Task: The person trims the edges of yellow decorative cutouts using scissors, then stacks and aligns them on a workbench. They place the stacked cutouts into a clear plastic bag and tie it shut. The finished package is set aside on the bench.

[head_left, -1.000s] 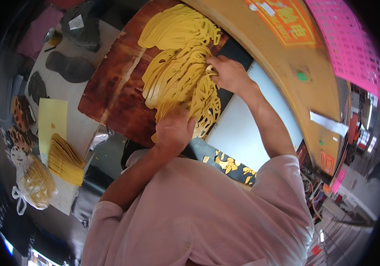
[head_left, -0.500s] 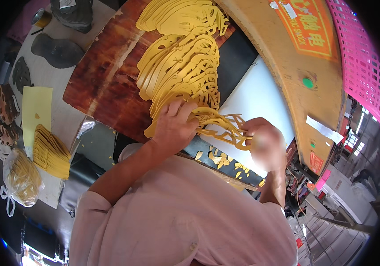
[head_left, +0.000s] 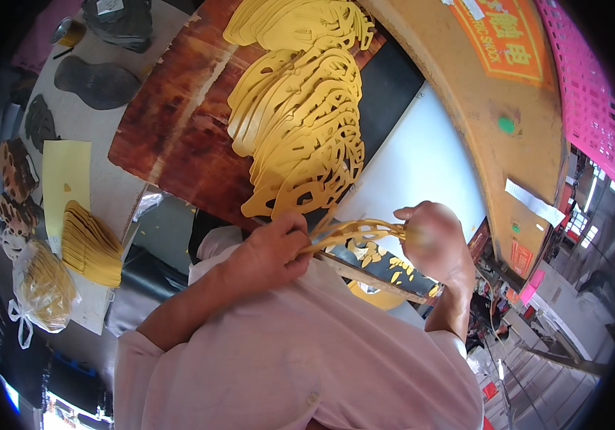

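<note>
A small bundle of thin yellow cut-out pieces (head_left: 359, 231), with holes like shoe-upper parts, stretches in a slight arch between my hands. My left hand (head_left: 268, 252) is closed round one end, close to my shirt front. The other end is gripped by my right hand (head_left: 433, 238), which is partly blurred. Beyond my left hand, a long overlapping row of the same yellow pieces (head_left: 300, 115) lies fanned out on a reddish-brown marbled board (head_left: 171, 107). The nearest pieces of that row lie just past my left fingers.
A white board (head_left: 422, 158) lies beside an orange-brown machine body (head_left: 501, 122) with a green button. Small yellow scraps (head_left: 393, 266) litter a dark surface near my right hand. At left, a side table holds stacked yellow pieces (head_left: 89, 247), a bagged bundle (head_left: 42, 290) and grey shapes (head_left: 96, 82).
Both hands have drawn the bundle away from the row, my left hand coming down toward my body. The row's near end is now uncovered.
</note>
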`<action>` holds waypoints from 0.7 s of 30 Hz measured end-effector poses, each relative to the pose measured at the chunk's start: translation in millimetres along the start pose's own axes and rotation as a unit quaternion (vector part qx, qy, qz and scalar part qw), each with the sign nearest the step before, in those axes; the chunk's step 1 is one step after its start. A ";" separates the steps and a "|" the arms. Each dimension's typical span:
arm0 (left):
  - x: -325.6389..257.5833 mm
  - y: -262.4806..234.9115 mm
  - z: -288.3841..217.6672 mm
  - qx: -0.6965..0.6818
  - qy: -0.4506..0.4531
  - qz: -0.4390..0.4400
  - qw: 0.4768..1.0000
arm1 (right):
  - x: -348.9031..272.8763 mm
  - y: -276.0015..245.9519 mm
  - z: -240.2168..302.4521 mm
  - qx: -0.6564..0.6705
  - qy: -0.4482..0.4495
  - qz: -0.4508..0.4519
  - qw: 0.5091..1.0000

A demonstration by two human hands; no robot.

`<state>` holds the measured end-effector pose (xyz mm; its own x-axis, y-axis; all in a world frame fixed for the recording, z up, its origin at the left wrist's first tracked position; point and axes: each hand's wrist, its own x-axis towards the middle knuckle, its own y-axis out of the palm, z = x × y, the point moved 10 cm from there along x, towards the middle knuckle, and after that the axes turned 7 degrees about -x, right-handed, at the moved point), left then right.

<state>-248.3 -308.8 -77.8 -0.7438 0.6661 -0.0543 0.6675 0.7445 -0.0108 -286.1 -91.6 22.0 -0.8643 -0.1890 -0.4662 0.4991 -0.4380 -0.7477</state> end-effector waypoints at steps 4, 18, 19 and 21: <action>11.9 1.0 4.5 -0.027 0.039 -0.018 0.999 | 0.9 -34.3 19.9 0.049 -0.084 -0.036 0.995; -5.4 -11.9 65.7 0.273 -0.141 -0.275 0.911 | 138.0 76.5 -66.4 -0.102 0.005 -0.048 0.994; -4.3 -8.4 70.7 0.264 -0.163 -0.265 0.913 | 139.2 75.4 -63.3 -0.099 -0.014 -0.051 0.994; -1.9 -0.9 79.9 0.238 -0.193 -0.245 0.920 | 140.5 73.2 -60.3 -0.124 -0.027 -0.032 0.991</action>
<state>-244.8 -314.3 -157.4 -0.9536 0.1221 -0.2752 0.2622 0.7861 -0.5597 -367.1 -97.2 -126.8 -0.8938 -0.2177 -0.3922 0.4366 -0.2215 -0.8720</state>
